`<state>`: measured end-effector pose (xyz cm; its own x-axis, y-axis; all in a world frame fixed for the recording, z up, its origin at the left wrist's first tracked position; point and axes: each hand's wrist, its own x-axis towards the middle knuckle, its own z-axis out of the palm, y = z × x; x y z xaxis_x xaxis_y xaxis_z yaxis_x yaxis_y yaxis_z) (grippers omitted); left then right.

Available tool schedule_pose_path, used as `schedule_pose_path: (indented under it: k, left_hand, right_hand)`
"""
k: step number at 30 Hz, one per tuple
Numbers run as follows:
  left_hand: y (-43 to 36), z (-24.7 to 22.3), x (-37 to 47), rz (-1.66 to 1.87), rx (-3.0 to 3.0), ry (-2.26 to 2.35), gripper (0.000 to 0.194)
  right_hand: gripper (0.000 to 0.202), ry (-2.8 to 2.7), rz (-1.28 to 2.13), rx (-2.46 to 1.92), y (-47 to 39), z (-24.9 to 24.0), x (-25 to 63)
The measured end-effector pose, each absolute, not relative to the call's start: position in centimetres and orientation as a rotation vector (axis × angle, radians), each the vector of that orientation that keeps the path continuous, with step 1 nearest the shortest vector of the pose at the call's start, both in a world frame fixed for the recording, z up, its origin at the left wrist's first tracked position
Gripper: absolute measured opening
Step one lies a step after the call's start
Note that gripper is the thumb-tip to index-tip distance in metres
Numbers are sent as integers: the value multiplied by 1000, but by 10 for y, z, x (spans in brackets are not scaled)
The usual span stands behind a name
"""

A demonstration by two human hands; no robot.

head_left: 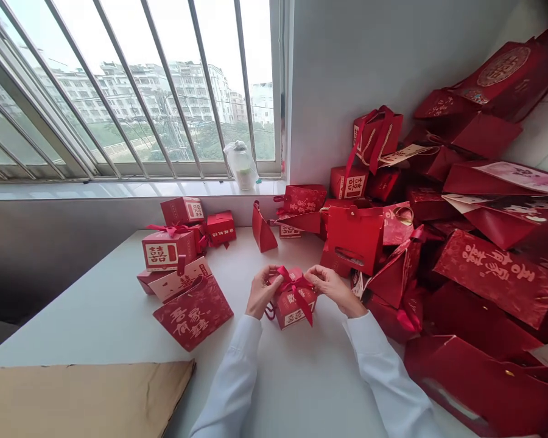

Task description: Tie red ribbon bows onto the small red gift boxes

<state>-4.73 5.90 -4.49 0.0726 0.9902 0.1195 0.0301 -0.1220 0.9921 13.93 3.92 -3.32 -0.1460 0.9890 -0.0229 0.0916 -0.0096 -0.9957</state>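
Note:
A small red gift box [287, 309] with pale printed characters stands on the white table in front of me. A shiny red ribbon [296, 285] is tied in a bow over its top, and one tail hangs down the front. My left hand [262, 291] pinches the bow's left loop between thumb and fingers. On the other side, my right hand [335, 288] has its fingertips closed on the right part of the ribbon. A dark red cord loop pokes out below my left hand at the box's side.
Red gift bags and boxes [497, 274] pile up along the right side. More red boxes [162, 252] and a bag [194, 313] stand at left. Brown cardboard [82, 398] covers the near left corner. A wrapped jar [241, 165] sits on the windowsill by the barred window.

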Motion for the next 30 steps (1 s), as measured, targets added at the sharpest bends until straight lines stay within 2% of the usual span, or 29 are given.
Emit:
schedule_pose_path:
  k: [8,20,27,30]
  left_hand:
    - [62,-43,-38,1260,1269,1147,27]
    - [59,-49,-29,1358,1174,1167,25]
    - [53,-25,-52,1351,1271,1135,28]
    - [42,-12,-55,1476,1583,1238,14]
  right_hand:
    - [26,-1483,1327,-1251,42,-20,143]
    - [25,-1419,1511,-1200,47,-20,142]
    - [26,-1437,1489,-1203,43,-13,144]
    - [29,-1447,1499,-1191,41,-9,144]
